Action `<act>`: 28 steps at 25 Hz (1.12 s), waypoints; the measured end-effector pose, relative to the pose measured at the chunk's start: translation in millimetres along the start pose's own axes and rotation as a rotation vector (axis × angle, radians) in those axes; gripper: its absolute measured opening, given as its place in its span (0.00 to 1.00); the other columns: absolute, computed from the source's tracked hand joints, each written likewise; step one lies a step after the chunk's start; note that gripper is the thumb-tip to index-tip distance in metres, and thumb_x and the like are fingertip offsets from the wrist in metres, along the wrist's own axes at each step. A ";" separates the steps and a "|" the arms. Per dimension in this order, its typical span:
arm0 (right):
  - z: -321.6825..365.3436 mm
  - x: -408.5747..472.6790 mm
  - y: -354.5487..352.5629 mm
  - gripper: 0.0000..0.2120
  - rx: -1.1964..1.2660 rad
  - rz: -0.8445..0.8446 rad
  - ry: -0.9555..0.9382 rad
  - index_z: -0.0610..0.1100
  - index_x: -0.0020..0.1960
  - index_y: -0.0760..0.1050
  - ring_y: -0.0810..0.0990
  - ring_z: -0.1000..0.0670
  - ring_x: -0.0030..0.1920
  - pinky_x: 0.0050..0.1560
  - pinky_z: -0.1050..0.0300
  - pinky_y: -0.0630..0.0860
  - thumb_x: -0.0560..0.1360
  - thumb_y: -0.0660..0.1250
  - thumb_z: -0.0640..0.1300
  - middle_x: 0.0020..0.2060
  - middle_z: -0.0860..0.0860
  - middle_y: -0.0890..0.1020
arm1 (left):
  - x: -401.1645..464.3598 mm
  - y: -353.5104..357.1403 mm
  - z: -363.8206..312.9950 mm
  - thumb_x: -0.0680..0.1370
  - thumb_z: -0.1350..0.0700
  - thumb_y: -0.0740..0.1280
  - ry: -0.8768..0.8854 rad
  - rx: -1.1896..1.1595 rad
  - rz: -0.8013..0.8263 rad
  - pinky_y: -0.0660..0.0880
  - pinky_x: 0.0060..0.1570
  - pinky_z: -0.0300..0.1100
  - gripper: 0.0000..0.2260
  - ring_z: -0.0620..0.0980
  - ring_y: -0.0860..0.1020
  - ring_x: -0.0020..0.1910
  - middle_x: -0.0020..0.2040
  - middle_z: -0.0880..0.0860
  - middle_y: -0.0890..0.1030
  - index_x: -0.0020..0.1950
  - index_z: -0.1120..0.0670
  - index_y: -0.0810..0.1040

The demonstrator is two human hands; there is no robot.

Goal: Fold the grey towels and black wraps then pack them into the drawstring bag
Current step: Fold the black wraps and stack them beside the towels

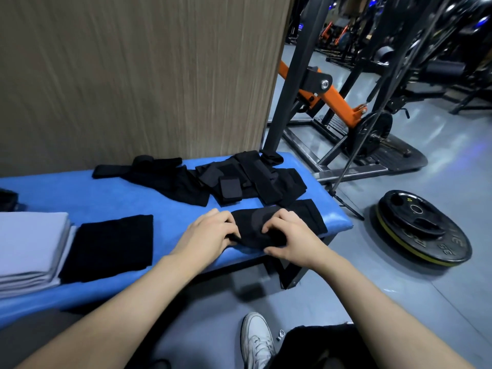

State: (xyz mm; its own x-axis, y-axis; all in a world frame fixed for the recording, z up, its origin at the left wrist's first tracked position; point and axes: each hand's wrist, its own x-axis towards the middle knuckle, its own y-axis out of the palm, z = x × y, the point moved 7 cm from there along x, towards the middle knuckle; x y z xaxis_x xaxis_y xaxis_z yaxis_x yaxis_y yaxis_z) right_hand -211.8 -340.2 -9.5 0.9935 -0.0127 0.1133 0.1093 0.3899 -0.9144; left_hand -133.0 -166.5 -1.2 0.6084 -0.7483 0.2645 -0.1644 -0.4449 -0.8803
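A black wrap (277, 225) lies at the near edge of the blue bench (106, 193), close to its right end, and both hands are on it. The left hand (210, 234) pinches the wrap's left end, fingers curled over the cloth with the thumb side tucked under the fold. The right hand (288, 239) grips the middle of the same wrap, fingertips bent down onto the fabric and thumb along the near edge, so the cloth bunches between the two grips. The wrap's free right end runs out flat beyond the right hand toward the bench corner.

Just past the hands, farther from the person, sits a loose pile of black wraps (247, 177), overlapping one another, with more black cloth (149, 171) trailing off to the left of the pile along the bench's far side. To the left of the left hand, apart from it, a folded black square (109, 246) lies flat near the bench's front edge. Touching that square's left side is a stack of folded grey towels (29, 249).

Right of the right hand, off the bench, black weight plates (423, 230) lie stacked on the grey floor. Below the hands a white sneaker (257, 339) shows on the floor.
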 end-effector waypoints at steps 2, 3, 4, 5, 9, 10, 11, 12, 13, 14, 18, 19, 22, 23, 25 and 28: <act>-0.9 -0.3 -1.8 0.19 0.026 0.011 0.030 0.56 0.56 0.76 0.69 0.53 0.54 0.59 0.58 0.69 0.68 0.75 0.58 0.50 0.59 0.69 | -12.8 -11.7 13.8 0.74 0.53 0.74 -0.023 0.012 0.033 0.75 0.47 0.44 0.04 0.44 0.72 0.49 0.48 0.40 0.78 0.46 0.44 0.85; -2.6 -0.5 -2.5 0.18 0.044 0.008 0.047 0.56 0.57 0.76 0.69 0.53 0.55 0.59 0.58 0.69 0.70 0.74 0.59 0.49 0.60 0.69 | -19.9 -17.5 19.8 0.74 0.53 0.74 -0.030 0.031 0.051 0.74 0.47 0.41 0.04 0.43 0.72 0.50 0.48 0.40 0.78 0.47 0.44 0.85; -4.9 -0.3 -3.1 0.17 0.060 0.005 0.072 0.56 0.57 0.76 0.70 0.52 0.55 0.60 0.57 0.69 0.72 0.74 0.58 0.49 0.60 0.69 | -27.2 -22.7 26.1 0.75 0.52 0.73 -0.038 0.056 0.070 0.72 0.47 0.38 0.04 0.43 0.72 0.51 0.50 0.40 0.78 0.48 0.44 0.85; -8.2 0.5 -3.8 0.16 0.064 -0.002 0.097 0.55 0.58 0.76 0.70 0.52 0.56 0.61 0.56 0.70 0.73 0.74 0.55 0.49 0.59 0.69 | -34.6 -28.7 31.7 0.75 0.50 0.73 -0.048 0.076 0.084 0.70 0.48 0.36 0.04 0.42 0.72 0.52 0.51 0.39 0.77 0.49 0.43 0.85; -23.4 2.2 -10.2 0.19 -0.001 -0.018 0.211 0.54 0.62 0.76 0.69 0.49 0.57 0.64 0.52 0.70 0.73 0.75 0.48 0.52 0.52 0.68 | -55.2 -45.0 44.4 0.75 0.42 0.71 -0.075 0.108 0.136 0.70 0.57 0.39 0.09 0.40 0.70 0.55 0.55 0.38 0.75 0.53 0.40 0.83; -25.8 1.8 -12.4 0.21 -0.017 -0.014 0.248 0.54 0.64 0.76 0.68 0.48 0.57 0.63 0.54 0.70 0.73 0.76 0.49 0.53 0.51 0.68 | -59.0 -47.6 43.7 0.74 0.39 0.69 -0.072 0.121 0.150 0.68 0.59 0.37 0.11 0.40 0.70 0.55 0.55 0.37 0.74 0.53 0.40 0.83; -27.4 1.0 -14.4 0.22 -0.031 -0.008 0.287 0.55 0.65 0.75 0.68 0.48 0.57 0.62 0.55 0.69 0.73 0.76 0.50 0.53 0.50 0.67 | -62.3 -49.8 41.6 0.74 0.35 0.67 -0.072 0.127 0.163 0.64 0.60 0.34 0.15 0.40 0.69 0.56 0.57 0.37 0.73 0.55 0.40 0.83; -29.0 -0.1 -15.3 0.23 -0.039 -0.001 0.326 0.55 0.66 0.74 0.69 0.48 0.57 0.61 0.57 0.68 0.73 0.75 0.51 0.53 0.50 0.67 | -65.5 -51.0 39.8 0.74 0.33 0.65 -0.078 0.123 0.169 0.61 0.59 0.32 0.18 0.40 0.69 0.58 0.59 0.36 0.72 0.56 0.40 0.82; -29.6 -1.4 -15.4 0.24 -0.032 0.008 0.366 0.56 0.67 0.73 0.69 0.48 0.56 0.59 0.58 0.68 0.73 0.75 0.52 0.53 0.49 0.67 | -68.4 -52.6 38.0 0.75 0.32 0.62 -0.087 0.109 0.165 0.59 0.60 0.32 0.19 0.40 0.68 0.61 0.62 0.36 0.72 0.58 0.40 0.82; -28.8 -3.0 -15.4 0.25 -0.007 0.019 0.412 0.56 0.67 0.72 0.71 0.48 0.55 0.57 0.58 0.68 0.73 0.75 0.52 0.53 0.49 0.67 | -70.3 -52.9 37.6 0.77 0.33 0.60 -0.095 0.091 0.155 0.58 0.61 0.32 0.18 0.40 0.68 0.64 0.65 0.36 0.71 0.58 0.40 0.82; -29.2 -9.2 -14.1 0.25 0.114 0.028 0.560 0.56 0.68 0.69 0.79 0.49 0.43 0.47 0.58 0.74 0.74 0.74 0.50 0.52 0.45 0.72 | -71.3 -49.8 40.9 0.81 0.44 0.62 -0.092 0.087 0.140 0.57 0.68 0.37 0.11 0.44 0.68 0.68 0.72 0.40 0.69 0.60 0.40 0.81; -30.2 -11.3 -14.3 0.25 0.152 0.025 0.593 0.57 0.67 0.68 0.80 0.48 0.40 0.42 0.57 0.75 0.74 0.73 0.50 0.51 0.43 0.75 | -71.3 -49.9 42.0 0.81 0.45 0.63 -0.090 0.089 0.137 0.57 0.69 0.38 0.11 0.45 0.67 0.69 0.73 0.41 0.69 0.61 0.40 0.80; -32.0 -17.2 -13.7 0.27 0.176 0.054 0.667 0.58 0.70 0.64 0.82 0.46 0.42 0.45 0.52 0.81 0.75 0.72 0.50 0.50 0.42 0.79 | -72.0 -49.2 44.3 0.81 0.46 0.63 -0.095 0.094 0.143 0.55 0.71 0.39 0.10 0.45 0.65 0.71 0.75 0.43 0.66 0.61 0.39 0.79; -31.3 -18.0 -13.9 0.28 0.189 0.050 0.677 0.57 0.71 0.63 0.82 0.46 0.44 0.47 0.51 0.81 0.75 0.72 0.50 0.51 0.42 0.80 | -72.0 -48.9 44.4 0.81 0.46 0.63 -0.098 0.099 0.146 0.55 0.71 0.39 0.11 0.45 0.65 0.72 0.76 0.43 0.65 0.62 0.39 0.79; -28.8 -19.1 -13.2 0.29 0.304 0.018 0.695 0.58 0.70 0.63 0.83 0.46 0.42 0.40 0.55 0.80 0.75 0.73 0.46 0.50 0.42 0.79 | -71.5 -47.3 45.3 0.81 0.45 0.63 -0.110 0.101 0.156 0.54 0.71 0.39 0.11 0.46 0.63 0.73 0.77 0.43 0.64 0.62 0.39 0.78; -28.8 -23.7 -15.4 0.25 0.536 -0.044 0.713 0.55 0.64 0.69 0.81 0.48 0.35 0.32 0.62 0.74 0.73 0.74 0.37 0.40 0.44 0.79 | -70.3 -44.8 48.2 0.80 0.44 0.63 -0.120 0.086 0.180 0.54 0.72 0.40 0.11 0.45 0.62 0.74 0.77 0.41 0.63 0.62 0.38 0.77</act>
State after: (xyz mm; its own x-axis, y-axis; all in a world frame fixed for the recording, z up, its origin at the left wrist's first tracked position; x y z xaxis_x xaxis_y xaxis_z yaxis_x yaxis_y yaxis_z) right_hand -236.1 -372.4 -9.3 0.7923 -0.5381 -0.2877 0.2957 0.7510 -0.5904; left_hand -131.0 -70.3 0.6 0.6644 -0.7453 0.0559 -0.2150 -0.2622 -0.9408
